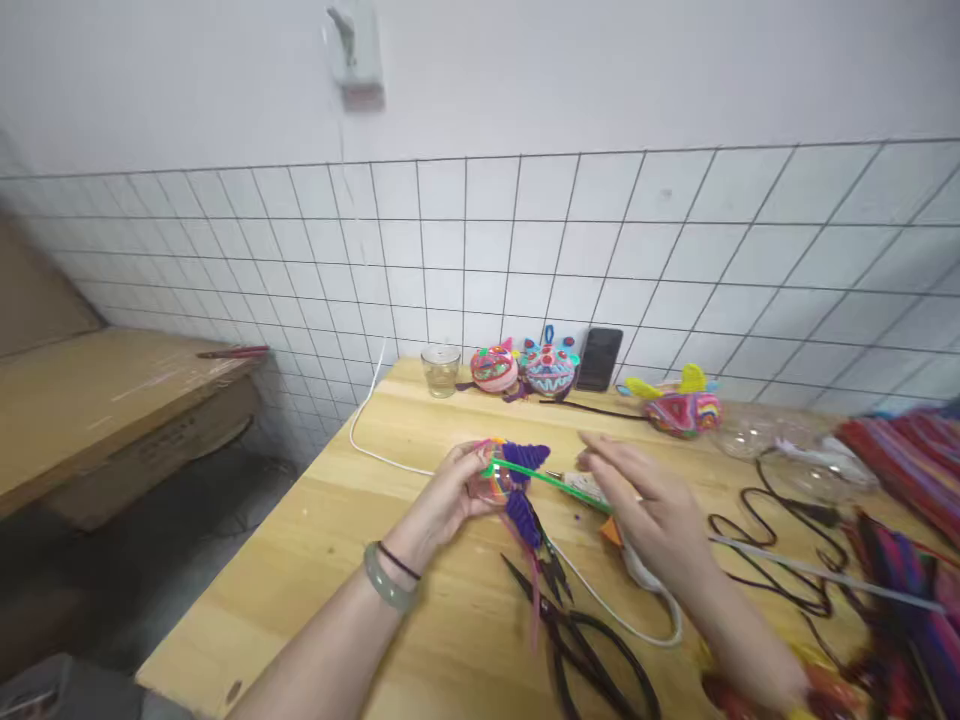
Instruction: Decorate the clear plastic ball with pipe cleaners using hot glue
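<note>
The left hand is closed around a small round craft ball wrapped in purple pipe cleaner, held just above the wooden tabletop. A green pipe cleaner runs from the ball toward the right hand, whose fingers are spread and loose, blurred; whether it grips the green strand cannot be told. Black scissors lie on the tabletop just below the ball. A white cable trails across the surface. At the tiled wall stand a glass, two finished decorated balls, a dark phone and a third ball with yellow fins.
</note>
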Motion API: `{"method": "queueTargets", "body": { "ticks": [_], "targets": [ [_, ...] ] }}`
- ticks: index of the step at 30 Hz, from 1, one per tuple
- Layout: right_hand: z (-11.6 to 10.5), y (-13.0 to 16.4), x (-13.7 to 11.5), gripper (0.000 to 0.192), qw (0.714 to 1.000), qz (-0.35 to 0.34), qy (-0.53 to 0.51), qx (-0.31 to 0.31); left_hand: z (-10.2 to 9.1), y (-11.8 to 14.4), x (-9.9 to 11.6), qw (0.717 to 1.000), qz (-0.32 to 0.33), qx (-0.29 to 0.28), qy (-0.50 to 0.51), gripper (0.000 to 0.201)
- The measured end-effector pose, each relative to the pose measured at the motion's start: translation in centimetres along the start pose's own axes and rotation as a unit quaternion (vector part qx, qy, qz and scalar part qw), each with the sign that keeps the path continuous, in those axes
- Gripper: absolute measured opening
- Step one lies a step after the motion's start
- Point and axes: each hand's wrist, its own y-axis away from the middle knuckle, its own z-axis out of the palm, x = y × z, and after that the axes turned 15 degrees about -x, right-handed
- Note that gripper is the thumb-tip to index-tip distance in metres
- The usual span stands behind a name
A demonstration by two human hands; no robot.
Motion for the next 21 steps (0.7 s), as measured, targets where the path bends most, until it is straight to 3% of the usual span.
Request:
{"method": "queueTargets", "body": {
  "ticks": [4, 7, 10, 16, 21],
  "targets": [
    [-2.6, 0.5, -1.3, 0.025, 0.992, 0.033, 0.022, 0.121, 0.1, 0.0, 0.7, 0.997, 0.023, 0.036, 0.059, 0.022],
    [-3.2, 1.7, -1.6, 0.023, 0.987, 0.035, 0.047, 0.147, 0.2, 0.0, 1.2, 0.993, 0.043, 0.070, 0.089, 0.017],
    [-2.8, 3.3, -0.7, 0.023, 0.992, 0.026, 0.083, 0.087, 0.2, 0.0, 1.4, 0.987, 0.063, 0.103, 0.108, 0.012],
    [-1.3, 7.0, 3.6, 0.026, 0.994, 0.027, 0.087, -0.052, 0.1, -0.1, 1.6, 0.973, 0.103, 0.157, 0.132, 0.010],
    [-0.3, 10.0, 6.4, 0.029, 0.987, 0.044, 0.132, -0.077, -0.2, -0.3, 1.5, 0.969, 0.129, 0.167, 0.128, 0.016]
  ]
}}
